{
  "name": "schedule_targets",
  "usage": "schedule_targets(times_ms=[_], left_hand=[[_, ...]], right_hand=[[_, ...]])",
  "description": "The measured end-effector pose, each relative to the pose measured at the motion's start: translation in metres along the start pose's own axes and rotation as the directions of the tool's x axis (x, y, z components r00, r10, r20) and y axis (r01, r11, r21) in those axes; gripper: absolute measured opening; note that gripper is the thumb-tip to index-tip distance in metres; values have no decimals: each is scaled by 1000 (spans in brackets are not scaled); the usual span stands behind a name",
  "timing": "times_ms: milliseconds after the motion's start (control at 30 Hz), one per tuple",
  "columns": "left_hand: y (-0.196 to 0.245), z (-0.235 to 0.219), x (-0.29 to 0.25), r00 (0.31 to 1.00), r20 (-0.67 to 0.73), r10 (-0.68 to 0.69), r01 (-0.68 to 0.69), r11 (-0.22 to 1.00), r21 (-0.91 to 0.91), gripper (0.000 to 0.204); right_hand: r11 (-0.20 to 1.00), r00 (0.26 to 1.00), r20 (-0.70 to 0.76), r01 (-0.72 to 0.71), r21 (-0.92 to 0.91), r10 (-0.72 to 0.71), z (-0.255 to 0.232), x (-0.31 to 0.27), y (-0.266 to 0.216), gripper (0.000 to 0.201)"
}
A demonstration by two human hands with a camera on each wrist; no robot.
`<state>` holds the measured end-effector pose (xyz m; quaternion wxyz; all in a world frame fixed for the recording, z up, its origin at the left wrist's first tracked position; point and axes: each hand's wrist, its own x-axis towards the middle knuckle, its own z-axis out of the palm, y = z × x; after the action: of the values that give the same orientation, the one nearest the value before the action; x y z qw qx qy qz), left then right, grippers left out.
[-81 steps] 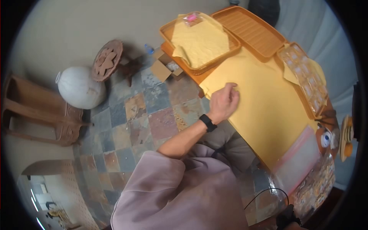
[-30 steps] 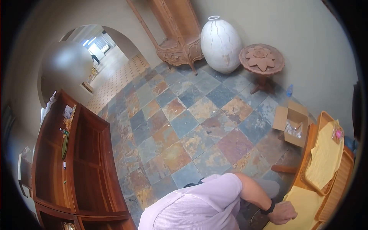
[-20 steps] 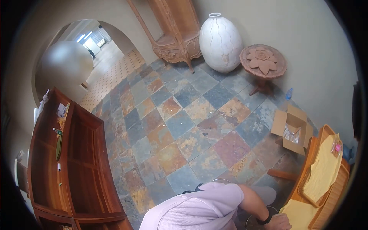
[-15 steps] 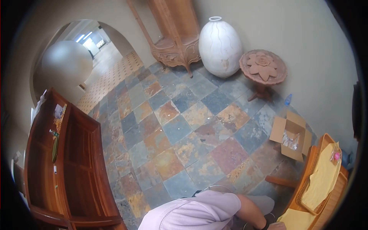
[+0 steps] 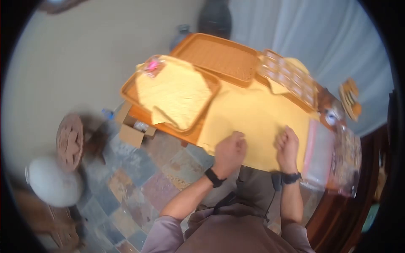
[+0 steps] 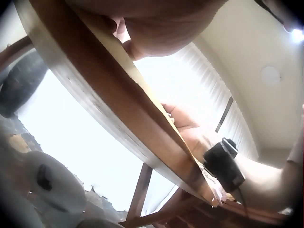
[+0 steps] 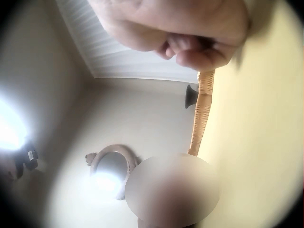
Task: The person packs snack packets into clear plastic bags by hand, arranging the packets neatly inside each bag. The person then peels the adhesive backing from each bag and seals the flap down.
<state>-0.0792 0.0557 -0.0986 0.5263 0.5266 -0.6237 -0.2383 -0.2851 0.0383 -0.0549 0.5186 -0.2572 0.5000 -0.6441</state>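
A smooth yellow sheet [image 5: 261, 114] covers the table in front of the person. In the head view the left hand [image 5: 229, 152] rests at the sheet's near left part, fingers loosely curled with nothing in them. The right hand [image 5: 288, 146] lies to its right over the same sheet, also loosely curled. Up close in the right wrist view, the right hand's bent fingers [image 7: 202, 59] hold nothing beside the yellow surface. The left wrist view looks along the wooden table edge [image 6: 109, 90], the left palm at the top and the other hand beyond.
Behind the sheet stand a tray [image 5: 131, 93] lined with yellow, a bare tray [image 5: 219, 59] and a tray of clear packets [image 5: 291, 80]. A pink-edged plastic bag [image 5: 318, 156] lies right. Left on the floor are a cardboard box [image 5: 131, 135], carved stool [image 5: 71, 141] and white vase [image 5: 55, 183].
The head view has swung from the tiled floor and shelves to the table. Both hands now show over the yellow sheet; half a second ago only the left showed, at the frame's bottom edge.
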Motion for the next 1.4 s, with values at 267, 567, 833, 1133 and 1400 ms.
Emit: schedule_targets(times_ms=[267,567,833,1133,1400], left_hand=[[-10,-10,54,863,460,-209,305,942,-144,18],[19,11,139,764,567,-307,377,926,-6,20],[2,3,148,710,661,-243,346,938,-28,22],[-15,-106,193,799,499,-335,443,889,-113,16],[-2,-66,141,589,754,-290,463,886,-20,14]], right_hand=[[995,996,85,-4,-102,13,-15,26,2,34],[991,952,306,50,-125,-10,-18,28,8,29],[986,956,292,24,-164,26,-22,28,7,29],[975,968,249,29,-221,28,-20,27,9,21],[972,932,360,63,-225,23,-25,26,11,23]])
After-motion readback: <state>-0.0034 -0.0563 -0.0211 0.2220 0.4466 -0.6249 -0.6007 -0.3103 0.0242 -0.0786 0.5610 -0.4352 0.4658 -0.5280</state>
